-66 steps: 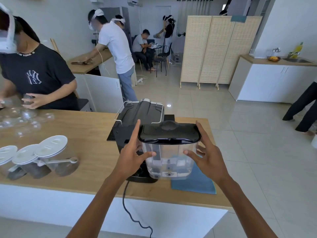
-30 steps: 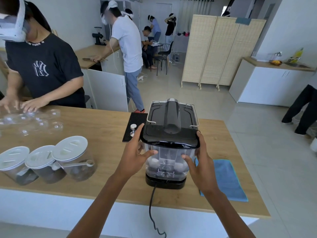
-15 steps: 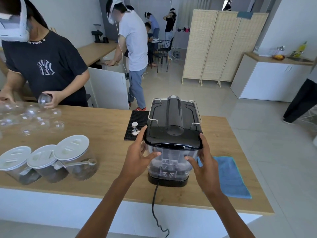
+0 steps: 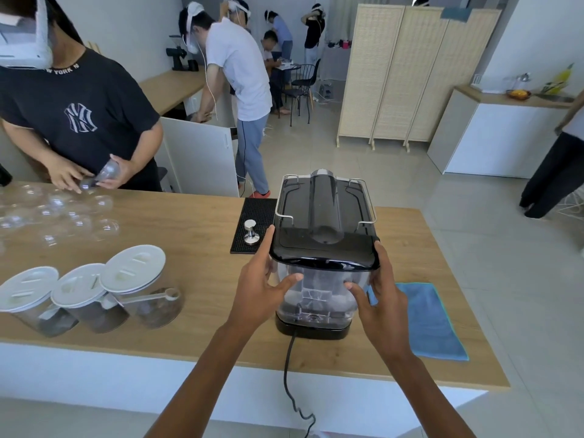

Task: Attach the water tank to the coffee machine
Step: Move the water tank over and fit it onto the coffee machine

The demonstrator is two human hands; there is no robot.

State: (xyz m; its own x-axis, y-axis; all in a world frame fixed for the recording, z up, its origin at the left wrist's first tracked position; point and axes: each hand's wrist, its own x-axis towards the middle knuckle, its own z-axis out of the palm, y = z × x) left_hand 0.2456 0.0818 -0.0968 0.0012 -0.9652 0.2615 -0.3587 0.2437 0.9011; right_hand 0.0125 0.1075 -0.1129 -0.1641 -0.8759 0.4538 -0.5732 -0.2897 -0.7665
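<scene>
Both hands — left hand (image 4: pixel 259 290), right hand (image 4: pixel 380 298) — clamp the clear plastic black-lidded water tank (image 4: pixel 319 289) between them, seating it against the black coffee machine (image 4: pixel 325 213) just beyond — likely a firm push home next.

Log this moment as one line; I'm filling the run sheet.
step: seating water tank | left hand: on tank | right hand: on tank | coffee machine: upright on counter

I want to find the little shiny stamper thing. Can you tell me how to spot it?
Look at the long wooden counter, then at the coffee machine in its middle. Just left of the machine lies a black rubber mat, and the tamper stands upright on it. It is the only small silver metal piece there; the jars nearby are clear with white lids.
</scene>
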